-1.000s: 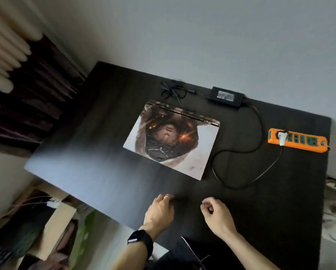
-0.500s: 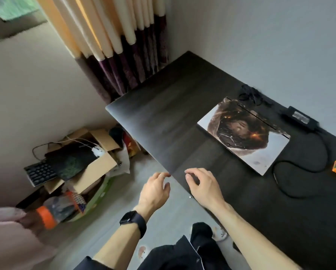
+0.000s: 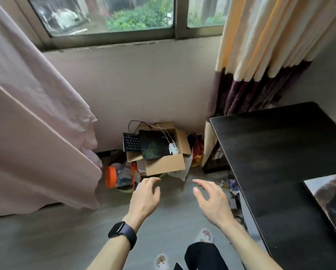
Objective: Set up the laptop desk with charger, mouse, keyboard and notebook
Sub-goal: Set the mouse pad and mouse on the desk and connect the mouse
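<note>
A cardboard box stands on the floor under the window. A black keyboard, a dark mouse pad and a white mouse with a pale cable lie in and on it. My left hand and my right hand hover over the floor just in front of the box, fingers spread and relaxed, holding nothing. The black desk is at the right. A corner of the closed laptop shows at the right edge. Charger and notebook are out of view.
A pink curtain hangs at the left and a cream and purple curtain at the right of the window. An orange-capped container and other clutter lie around the box. My slippered feet are on the grey floor.
The view has swung left from the desk to the floor under the window. Both hands have left the desk edge and now reach out over the floor toward the box.
</note>
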A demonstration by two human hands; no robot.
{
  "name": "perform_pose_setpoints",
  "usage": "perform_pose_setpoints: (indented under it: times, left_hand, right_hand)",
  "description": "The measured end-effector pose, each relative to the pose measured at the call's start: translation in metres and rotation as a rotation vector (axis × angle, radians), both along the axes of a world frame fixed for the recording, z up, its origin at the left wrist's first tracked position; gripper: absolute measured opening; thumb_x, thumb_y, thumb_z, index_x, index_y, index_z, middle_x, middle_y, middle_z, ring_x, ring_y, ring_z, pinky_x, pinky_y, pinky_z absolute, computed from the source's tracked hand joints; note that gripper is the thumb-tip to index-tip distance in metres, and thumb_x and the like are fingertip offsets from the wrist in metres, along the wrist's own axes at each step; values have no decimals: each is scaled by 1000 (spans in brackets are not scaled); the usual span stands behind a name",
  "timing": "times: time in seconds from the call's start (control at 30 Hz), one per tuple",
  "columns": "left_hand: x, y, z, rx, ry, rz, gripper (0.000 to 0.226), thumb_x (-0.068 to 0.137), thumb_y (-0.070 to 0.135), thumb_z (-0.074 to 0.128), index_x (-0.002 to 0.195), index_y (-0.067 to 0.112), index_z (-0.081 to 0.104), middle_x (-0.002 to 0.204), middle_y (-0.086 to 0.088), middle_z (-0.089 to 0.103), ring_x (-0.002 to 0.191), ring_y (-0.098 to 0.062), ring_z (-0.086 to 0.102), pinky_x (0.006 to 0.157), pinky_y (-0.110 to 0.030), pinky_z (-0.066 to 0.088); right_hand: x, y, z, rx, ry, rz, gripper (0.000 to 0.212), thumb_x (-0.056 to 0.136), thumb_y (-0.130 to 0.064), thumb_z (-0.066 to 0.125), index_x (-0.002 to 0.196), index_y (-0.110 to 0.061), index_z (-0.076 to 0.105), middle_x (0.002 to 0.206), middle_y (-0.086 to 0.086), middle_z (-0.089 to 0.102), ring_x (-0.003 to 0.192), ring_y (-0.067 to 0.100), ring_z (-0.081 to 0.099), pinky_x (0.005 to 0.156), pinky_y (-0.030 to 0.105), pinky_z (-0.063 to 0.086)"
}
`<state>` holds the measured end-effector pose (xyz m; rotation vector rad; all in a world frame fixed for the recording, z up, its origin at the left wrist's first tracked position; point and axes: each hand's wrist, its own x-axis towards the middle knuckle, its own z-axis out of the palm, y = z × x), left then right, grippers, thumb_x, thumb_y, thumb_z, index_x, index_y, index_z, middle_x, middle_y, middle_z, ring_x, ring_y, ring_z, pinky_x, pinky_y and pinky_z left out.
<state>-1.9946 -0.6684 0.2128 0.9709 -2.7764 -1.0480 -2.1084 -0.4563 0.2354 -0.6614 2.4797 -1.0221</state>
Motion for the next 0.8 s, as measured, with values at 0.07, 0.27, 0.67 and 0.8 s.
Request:
perform_pose_setpoints:
  times: [0.07,0.27,0.67,0.8]
  left_hand:
    - [5,-21,-3,16,-14,62,32,93,25,54,125,24,61,125,3,60,118,-16,54,101,-32,43]
    - [-15,-71,-19,53,-76,159,30,93,28,54,122,28,60,122,6,60,115,-15,56,99,-37,46]
    - [-156,-180,-34,41,-269,175,34,94,32,49,127,30,56,128,6,58,119,-14,54,96,-28,44]
    - [-197,-216,-60,44,-317,139,37,94,28,50,130,27,56,129,5,60,113,-11,58,90,-24,44]
  right_hand:
    - [-11,-28,-4,2,-17,64,36,93,-55,46,124,-46,60,122,-25,59,119,2,50,100,25,39]
    - [-55,-93,-28,30,-89,149,34,97,-44,54,130,-40,58,120,-20,59,118,5,51,100,27,42]
    - [-195,-187,-95,187,-333,154,61,93,-53,54,146,-28,38,133,-10,55,125,12,50,104,38,45]
    - [-231,-217,-126,239,-364,175,64,93,-55,52,148,-28,35,137,-8,53,126,14,50,102,39,47]
